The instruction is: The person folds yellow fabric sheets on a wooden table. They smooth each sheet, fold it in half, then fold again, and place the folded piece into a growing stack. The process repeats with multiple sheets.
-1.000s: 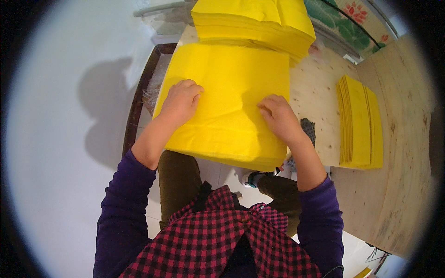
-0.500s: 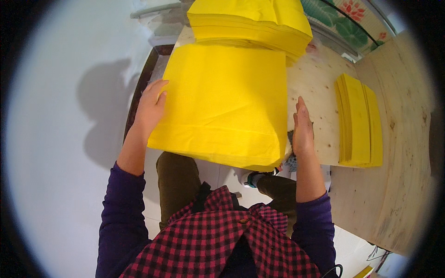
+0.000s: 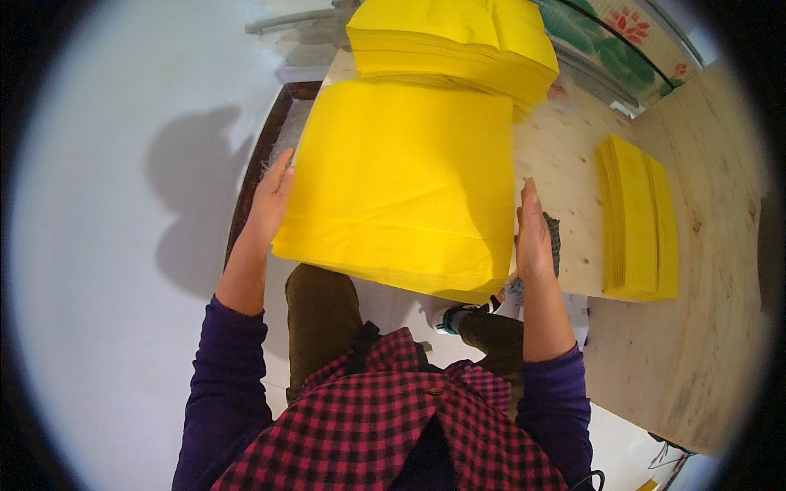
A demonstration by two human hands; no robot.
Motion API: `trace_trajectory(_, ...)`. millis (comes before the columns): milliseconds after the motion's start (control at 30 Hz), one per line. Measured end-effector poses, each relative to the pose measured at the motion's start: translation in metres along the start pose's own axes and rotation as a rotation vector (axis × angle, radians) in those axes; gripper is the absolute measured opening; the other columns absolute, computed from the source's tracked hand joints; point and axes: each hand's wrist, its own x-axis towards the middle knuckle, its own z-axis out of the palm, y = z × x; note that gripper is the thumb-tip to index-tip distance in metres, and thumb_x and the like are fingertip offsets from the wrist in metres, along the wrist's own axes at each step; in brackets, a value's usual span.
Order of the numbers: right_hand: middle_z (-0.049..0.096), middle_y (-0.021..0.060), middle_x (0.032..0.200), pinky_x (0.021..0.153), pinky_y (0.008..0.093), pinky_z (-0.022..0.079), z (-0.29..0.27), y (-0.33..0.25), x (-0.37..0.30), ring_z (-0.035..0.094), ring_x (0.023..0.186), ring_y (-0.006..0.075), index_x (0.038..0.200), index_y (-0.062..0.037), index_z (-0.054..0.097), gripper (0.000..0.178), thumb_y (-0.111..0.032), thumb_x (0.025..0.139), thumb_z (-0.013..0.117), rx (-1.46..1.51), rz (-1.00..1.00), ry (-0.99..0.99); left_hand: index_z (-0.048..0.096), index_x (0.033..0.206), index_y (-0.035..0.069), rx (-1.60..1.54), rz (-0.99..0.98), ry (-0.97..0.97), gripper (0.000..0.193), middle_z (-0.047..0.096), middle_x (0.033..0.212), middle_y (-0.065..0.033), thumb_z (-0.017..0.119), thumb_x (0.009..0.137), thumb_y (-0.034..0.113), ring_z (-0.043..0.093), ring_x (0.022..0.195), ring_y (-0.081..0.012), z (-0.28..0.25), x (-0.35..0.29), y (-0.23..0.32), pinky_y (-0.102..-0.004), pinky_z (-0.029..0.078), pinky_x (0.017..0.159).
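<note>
In front of me lies a wide stack of flat yellow cloth-like sheets [image 3: 401,188], its top creased and its near edge overhanging the table. My left hand [image 3: 270,200] is upright along the stack's left edge, fingers stretched out; whether it touches the edge I cannot tell. On the other side my right hand [image 3: 534,237] is held flat and on edge, palm turned to the stack, with a narrow gap between. Neither hand grips anything. Behind this stack rises a thicker yellow stack [image 3: 450,49] of the same sheets.
A smaller bundle of folded yellow pieces [image 3: 639,221] lies on the wooden tabletop [image 3: 557,147] at the right, beside an upright wooden panel [image 3: 712,245]. A white wall [image 3: 106,327] bounds the left. A dark grey object [image 3: 553,241] shows partly behind my right hand.
My left hand's fingers have come off the stack's top at its left edge and now stand upright beside it. The right hand stays flat. The whole view has shifted slightly.
</note>
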Motion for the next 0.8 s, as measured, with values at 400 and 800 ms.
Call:
trace_trajectory(400, 0.042, 0.0169, 0.142, 0.11, 0.0388, 0.029, 0.01, -0.001, -0.008, 0.037, 0.135, 0.031, 0.136, -0.0024, 0.044, 0.052, -0.035, 0.095, 0.051, 0.017, 0.013, -0.012, 0.041, 0.141, 0.004, -0.163, 0.022, -0.072, 0.052, 0.045, 0.142, -0.0182, 0.041, 0.102, 0.038, 0.042, 0.133, -0.0277, 0.011, 0.018, -0.037, -0.0323, 0.03, 0.109)
trace_trajectory(800, 0.038, 0.0175, 0.145, 0.111, 0.0395, 0.028, -0.001, -0.006, -0.019, 0.034, 0.136, 0.0312, 0.138, -0.0017, 0.041, 0.057, -0.039, 0.096, 0.048, -0.009, 0.011, 0.023, 0.05, 0.132, 0.003, 0.049, 0.174, 0.088, 0.039, 0.051, 0.134, -0.0191, 0.045, 0.101, 0.026, 0.048, 0.125, -0.0309, 0.007, 0.01, -0.042, -0.0353, 0.035, 0.105)
